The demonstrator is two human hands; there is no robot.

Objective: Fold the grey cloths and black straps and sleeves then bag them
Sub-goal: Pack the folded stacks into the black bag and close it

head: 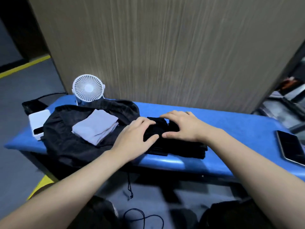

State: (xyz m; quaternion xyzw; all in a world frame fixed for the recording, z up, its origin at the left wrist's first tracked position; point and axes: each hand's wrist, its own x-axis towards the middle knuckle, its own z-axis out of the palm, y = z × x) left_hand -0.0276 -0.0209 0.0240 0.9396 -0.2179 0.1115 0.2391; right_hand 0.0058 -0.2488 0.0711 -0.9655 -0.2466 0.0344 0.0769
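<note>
A stack of black folded pieces (178, 148) is seen on the blue table (231, 129), near its front edge, with its long axis running left to right along the table. On top of the stack, a smaller black bundle (158, 129) is gripped from both sides. The left hand (133, 134) is laid over the bundle's left end, fingers curved over the top and thumb pressed against the near side. The right hand (179, 126) is set on the right end, fingers spread and bent over the far edge, thumb pointing left so that it nearly meets the left thumb.

To the left, touching the stack, a black bag (69, 142) is spread flat, its mouth turned toward the far wall. A pile of folded grey cloths (95, 126) is resting on it, its long axis set diagonally from near left to far right.

A white fan (88, 88) is stood behind the bag, a white box (37, 124) lies at the table's left end, and a phone (291, 147) lies well apart at the right.
</note>
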